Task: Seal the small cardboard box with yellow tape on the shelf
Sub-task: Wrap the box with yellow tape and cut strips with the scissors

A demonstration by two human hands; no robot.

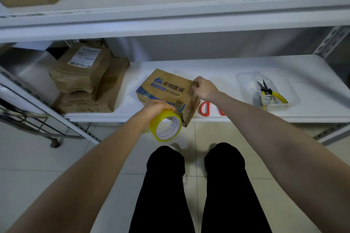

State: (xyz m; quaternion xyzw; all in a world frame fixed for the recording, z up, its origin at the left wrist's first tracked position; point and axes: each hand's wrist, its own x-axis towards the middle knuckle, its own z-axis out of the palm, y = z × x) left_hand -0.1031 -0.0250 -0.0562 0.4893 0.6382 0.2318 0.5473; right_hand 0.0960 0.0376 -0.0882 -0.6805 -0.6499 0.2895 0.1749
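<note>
Left hand (157, 107) grips the tape roll (166, 127), right hand (204, 89) pinches the box (166, 87) corner; a hard tug might drag it off the shelf (227, 73) front edge.

The top face of the small cardboard box (166, 89) carries four large dark-blue characters, 宠物医保, with a blue logo (158, 80) to their left. The smaller line beneath them is too fine to read. A QR code (179, 103) is printed at the near corner, just beside the yellow tape roll (166, 126) in my left hand (157, 107). The white shipping label (84, 56) on the brown parcel (75, 75) at left is illegible, as are the handwritten marks (89, 109) on the carton (75, 103) beneath.
</note>
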